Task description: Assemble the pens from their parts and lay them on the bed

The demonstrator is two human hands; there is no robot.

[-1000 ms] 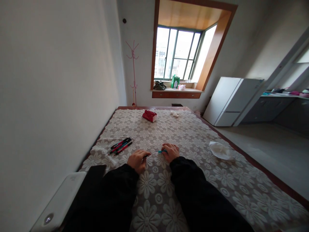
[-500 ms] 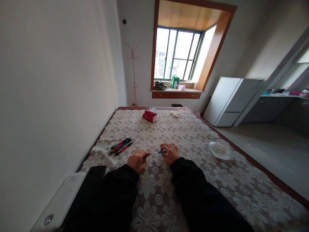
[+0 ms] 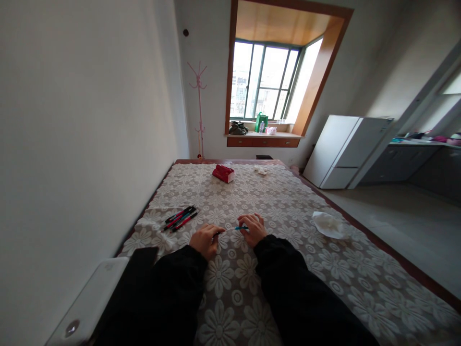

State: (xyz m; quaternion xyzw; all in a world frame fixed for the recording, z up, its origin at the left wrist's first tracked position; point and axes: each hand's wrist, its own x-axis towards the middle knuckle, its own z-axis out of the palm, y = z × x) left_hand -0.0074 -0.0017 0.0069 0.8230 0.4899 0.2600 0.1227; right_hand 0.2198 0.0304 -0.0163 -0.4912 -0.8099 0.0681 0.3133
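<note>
While it lies level just above the floral tablecloth [image 3: 273, 202], the teal pen [image 3: 240, 227] is pinched at one end by the right hand [image 3: 254, 228], and the left hand [image 3: 205, 239] closes on its other, darker end. A bundle of pens [image 3: 180, 217] lies at ten o'clock, a crumpled tissue [image 3: 328, 224] at three.

Four pens [image 3: 180, 218] – two tissues [image 3: 328, 224].

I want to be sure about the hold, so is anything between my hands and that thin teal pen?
Nothing visible. The left hand and right hand each grip an end of the thin teal pen directly, just above the floral lace tablecloth.
</note>
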